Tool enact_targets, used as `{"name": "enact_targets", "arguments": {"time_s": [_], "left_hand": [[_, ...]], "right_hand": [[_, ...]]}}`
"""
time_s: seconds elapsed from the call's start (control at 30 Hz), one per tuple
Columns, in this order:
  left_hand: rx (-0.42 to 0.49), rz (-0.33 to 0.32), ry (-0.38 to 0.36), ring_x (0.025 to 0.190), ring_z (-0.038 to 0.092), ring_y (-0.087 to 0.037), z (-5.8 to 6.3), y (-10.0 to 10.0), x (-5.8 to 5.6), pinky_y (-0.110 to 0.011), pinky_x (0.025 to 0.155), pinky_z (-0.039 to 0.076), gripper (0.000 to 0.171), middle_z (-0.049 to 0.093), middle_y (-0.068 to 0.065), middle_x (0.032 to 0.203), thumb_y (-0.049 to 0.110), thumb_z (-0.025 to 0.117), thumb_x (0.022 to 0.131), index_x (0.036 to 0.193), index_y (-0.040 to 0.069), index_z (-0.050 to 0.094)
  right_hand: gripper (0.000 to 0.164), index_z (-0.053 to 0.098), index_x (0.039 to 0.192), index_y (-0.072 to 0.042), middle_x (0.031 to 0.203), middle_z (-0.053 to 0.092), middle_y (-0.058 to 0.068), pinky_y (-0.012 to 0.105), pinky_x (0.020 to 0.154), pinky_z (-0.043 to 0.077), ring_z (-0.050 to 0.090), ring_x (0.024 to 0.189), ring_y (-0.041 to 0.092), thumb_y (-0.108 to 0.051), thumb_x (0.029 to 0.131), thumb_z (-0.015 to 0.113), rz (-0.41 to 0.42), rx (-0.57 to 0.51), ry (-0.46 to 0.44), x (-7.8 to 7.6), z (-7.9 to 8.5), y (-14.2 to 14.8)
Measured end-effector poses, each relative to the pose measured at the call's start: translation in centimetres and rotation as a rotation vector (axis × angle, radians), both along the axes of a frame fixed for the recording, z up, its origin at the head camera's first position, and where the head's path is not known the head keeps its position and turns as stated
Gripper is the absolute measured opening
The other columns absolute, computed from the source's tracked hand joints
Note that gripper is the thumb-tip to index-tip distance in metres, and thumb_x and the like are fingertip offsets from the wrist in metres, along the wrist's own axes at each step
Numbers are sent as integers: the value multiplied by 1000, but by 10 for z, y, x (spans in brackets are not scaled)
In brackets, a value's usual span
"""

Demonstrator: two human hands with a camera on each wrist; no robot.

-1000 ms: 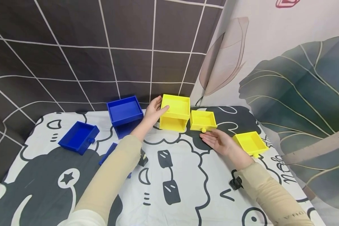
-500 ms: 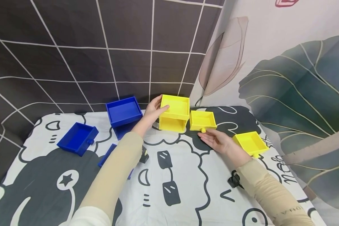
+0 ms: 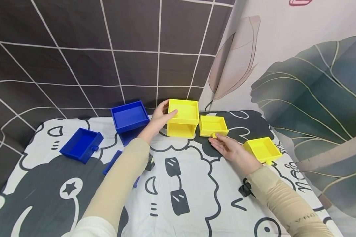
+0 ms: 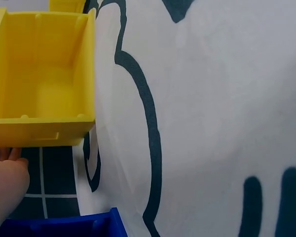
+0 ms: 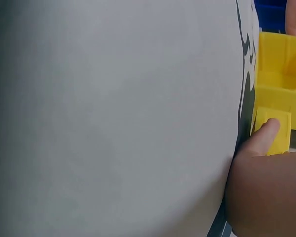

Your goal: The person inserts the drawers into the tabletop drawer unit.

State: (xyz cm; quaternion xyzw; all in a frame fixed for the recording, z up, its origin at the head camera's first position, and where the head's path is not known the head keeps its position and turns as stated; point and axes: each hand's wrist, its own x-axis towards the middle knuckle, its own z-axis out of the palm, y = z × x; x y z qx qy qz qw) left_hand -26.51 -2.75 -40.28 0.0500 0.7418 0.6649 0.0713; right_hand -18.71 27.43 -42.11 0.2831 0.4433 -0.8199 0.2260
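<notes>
In the head view my left hand (image 3: 159, 119) grips the left side of a yellow cabinet shell (image 3: 182, 129), its thumb across the upper edge. The shell has a shallow tray on top and an open-fronted bay below. The left wrist view looks into that hollow bay (image 4: 44, 74), with fingers partly hidden behind it. Just right of the shell stands a small yellow drawer (image 3: 212, 124) with a round knob. My right hand (image 3: 229, 148) pinches this knob between thumb and fingers. In the right wrist view the thumb (image 5: 267, 134) lies against the drawer front (image 5: 282, 133).
A second yellow drawer (image 3: 262, 149) sits right of my right hand. To the left stand a blue cabinet shell (image 3: 130, 116) and a blue drawer (image 3: 81, 144). Another blue piece (image 3: 111, 163) is mostly hidden under my left forearm. A dark gridded curtain (image 3: 136, 65) hangs behind the patterned cloth.
My right thumb and fingers have closed in on the small drawer's knob, after lying loosely below it. The left hand and the yellow shell have stayed almost in place.
</notes>
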Motion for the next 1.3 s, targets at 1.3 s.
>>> {"name": "enact_targets", "arguments": {"time_s": [1.3], "left_hand": [[49, 69, 139, 158, 37, -31, -1, 1, 15, -42, 136, 25, 70, 39, -17, 169, 1, 65, 102, 164, 4, 34]], "right_hand": [[24, 75, 92, -9, 94, 81, 8, 22, 87, 65, 80, 89, 14, -13, 110, 58, 6, -81, 50, 58, 24, 2]]}}
